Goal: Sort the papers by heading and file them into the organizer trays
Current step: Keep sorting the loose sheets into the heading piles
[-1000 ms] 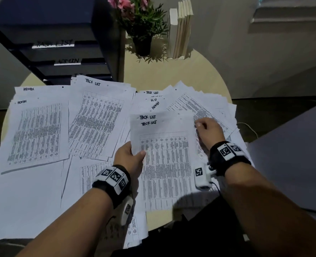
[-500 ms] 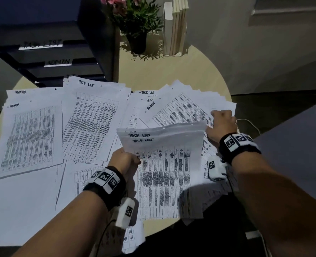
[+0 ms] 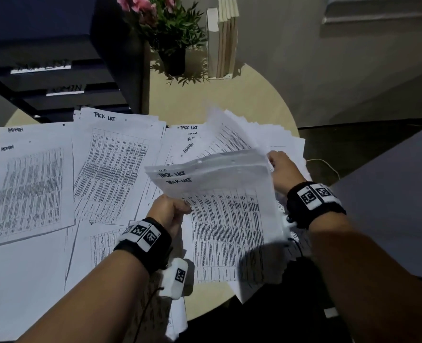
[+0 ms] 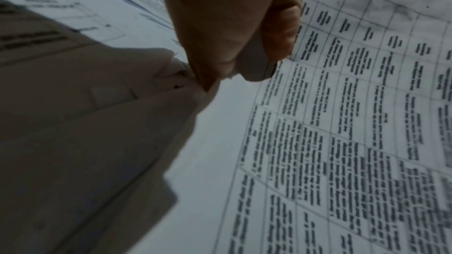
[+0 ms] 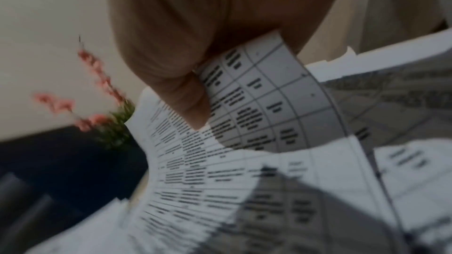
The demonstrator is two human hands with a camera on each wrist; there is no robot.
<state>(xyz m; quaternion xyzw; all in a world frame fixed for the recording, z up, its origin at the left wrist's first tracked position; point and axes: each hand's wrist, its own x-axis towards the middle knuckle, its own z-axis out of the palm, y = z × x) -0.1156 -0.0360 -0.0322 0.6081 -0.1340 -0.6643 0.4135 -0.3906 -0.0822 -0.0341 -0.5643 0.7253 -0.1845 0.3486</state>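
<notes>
My left hand [image 3: 173, 211] pinches the left edge of a small stack of sheets headed "TACK LIST" [image 3: 229, 219], raised above the table; the left wrist view shows thumb and fingers [image 4: 281, 32] clamped on that edge. My right hand [image 3: 283, 169] grips a sheet from the fanned unsorted pile [image 3: 242, 137] and lifts it; the right wrist view shows the sheet [image 5: 264, 103] curled under the thumb. An "ADMIN" pile [image 3: 29, 189] lies at the left, a "TACK LIST" pile [image 3: 113, 164] beside it. The black organizer trays [image 3: 64, 78] stand at the back left, labelled.
A potted plant with pink flowers [image 3: 170, 33] and a few upright books [image 3: 223, 40] stand at the back of the round wooden table [image 3: 242, 100]. More sheets lie under my left forearm [image 3: 31, 268]. A grey surface [image 3: 390, 206] sits to the right.
The held "TACK LIST" stack has risen and tilted toward me. My right hand moved right and back to the fanned pile, and now lifts a sheet from it.
</notes>
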